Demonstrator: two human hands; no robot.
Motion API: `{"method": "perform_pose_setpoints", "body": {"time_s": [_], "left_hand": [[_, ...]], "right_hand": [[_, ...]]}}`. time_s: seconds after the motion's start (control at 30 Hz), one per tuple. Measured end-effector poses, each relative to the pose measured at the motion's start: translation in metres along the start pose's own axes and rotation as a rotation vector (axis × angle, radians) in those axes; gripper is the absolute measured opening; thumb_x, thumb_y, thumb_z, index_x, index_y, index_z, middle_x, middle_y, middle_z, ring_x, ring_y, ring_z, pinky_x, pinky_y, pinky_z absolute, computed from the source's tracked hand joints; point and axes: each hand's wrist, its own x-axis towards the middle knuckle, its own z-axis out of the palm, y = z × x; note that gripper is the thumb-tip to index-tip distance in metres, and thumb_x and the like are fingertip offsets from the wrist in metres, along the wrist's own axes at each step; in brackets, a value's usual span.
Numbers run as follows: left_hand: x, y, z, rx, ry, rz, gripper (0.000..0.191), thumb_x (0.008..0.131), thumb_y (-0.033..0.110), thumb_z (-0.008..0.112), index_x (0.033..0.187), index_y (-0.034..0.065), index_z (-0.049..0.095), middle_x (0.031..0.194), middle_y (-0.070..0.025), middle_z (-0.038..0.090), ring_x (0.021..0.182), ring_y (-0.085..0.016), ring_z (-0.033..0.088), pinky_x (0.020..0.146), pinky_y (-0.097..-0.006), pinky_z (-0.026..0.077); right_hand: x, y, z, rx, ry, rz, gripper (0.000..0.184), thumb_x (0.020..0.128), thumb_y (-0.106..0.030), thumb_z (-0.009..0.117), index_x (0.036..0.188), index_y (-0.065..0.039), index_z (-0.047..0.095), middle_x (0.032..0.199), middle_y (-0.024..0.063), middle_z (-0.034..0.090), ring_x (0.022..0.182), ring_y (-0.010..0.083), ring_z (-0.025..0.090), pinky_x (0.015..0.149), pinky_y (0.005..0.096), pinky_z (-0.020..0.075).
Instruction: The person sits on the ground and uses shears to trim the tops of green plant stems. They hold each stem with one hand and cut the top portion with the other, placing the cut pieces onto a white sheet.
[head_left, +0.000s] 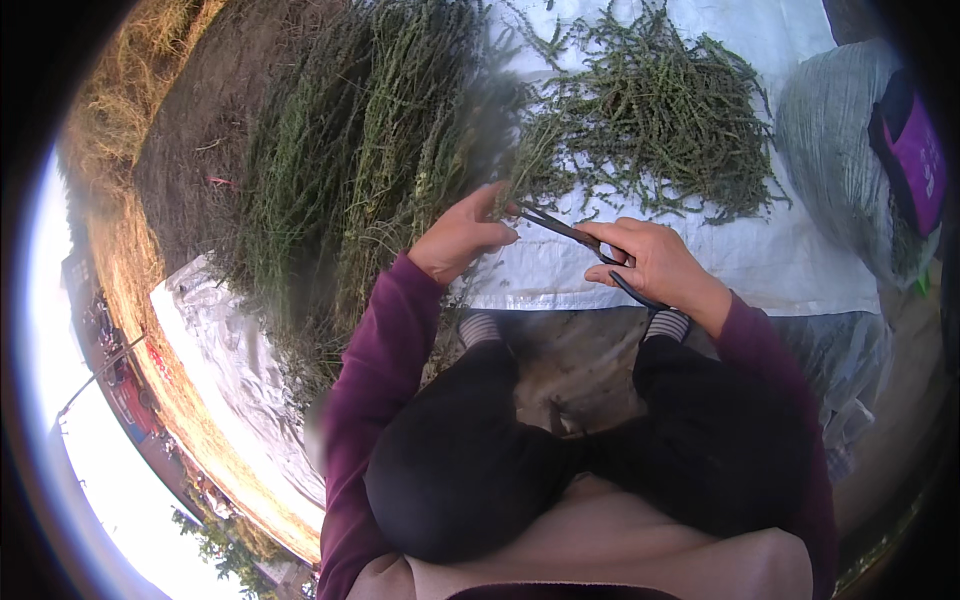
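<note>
A leafy green sprig (531, 161) meets the fingers of my left hand (469, 232), which holds it at the stem; part of the grip is hidden. My right hand (652, 259) has hold of dark-handled scissors (559, 225), its fingers at the handle loops and the loops spread apart. The blades point up and left, with their tips close beside my left fingertips. Long uncut-looking green stalks (375, 150) lie in a thick heap to the left of my left hand. Beyond my right hand, a pile of shorter green sprigs (667, 112) rests on a white woven sheet (810, 255).
At the right stands a stuffed, translucent pale sack (825, 142) with a purple and black item (915, 157) against it. Brown dried plant matter (202, 150) lies beyond the stalks. My bent knees (457, 457) and striped socks (667, 325) are at the sheet's near edge.
</note>
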Motion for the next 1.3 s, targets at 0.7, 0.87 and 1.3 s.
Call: {"method": "perform_pose_setpoints", "body": {"time_s": [0.7, 0.87, 1.3], "left_hand": [[-0.024, -0.082, -0.046, 1.12, 0.732, 0.389, 0.049, 0.08, 0.016, 0.075, 0.124, 0.0021, 0.059, 0.125, -0.015, 0.06, 0.115, -0.036, 0.057, 0.096, -0.0427, 0.049], [-0.002, -0.079, -0.061, 1.649, 0.669, 0.285, 0.03, 0.085, 0.02, 0.073, 0.111, 0.0052, 0.068, 0.109, -0.0121, 0.063, 0.092, -0.032, 0.063, 0.08, -0.0447, 0.051], [-0.032, -0.029, -0.009, 0.159, 0.255, 0.005, 0.018, 0.097, 0.013, 0.064, 0.105, -0.0009, 0.071, 0.08, -0.0051, 0.072, 0.059, -0.006, 0.059, 0.052, -0.0192, 0.044]], "right_hand": [[-0.016, 0.036, 0.021, 0.162, -0.033, 0.203, 0.039, 0.091, -0.047, 0.068, 0.103, -0.01, 0.066, 0.07, 0.0119, 0.056, 0.062, 0.0291, 0.052, 0.061, 0.037, 0.0404], [-0.021, 0.036, 0.019, 0.205, -0.092, 0.241, 0.039, 0.091, -0.035, 0.073, 0.115, -0.005, 0.064, 0.07, 0.0059, 0.048, 0.064, 0.0143, 0.043, 0.059, 0.0295, 0.0382], [0.002, 0.03, 0.035, 0.269, -0.086, 0.011, 0.058, 0.095, -0.049, 0.064, 0.13, -0.004, 0.058, 0.093, 0.0153, 0.063, 0.084, 0.0283, 0.062, 0.076, 0.0367, 0.0484]]}}
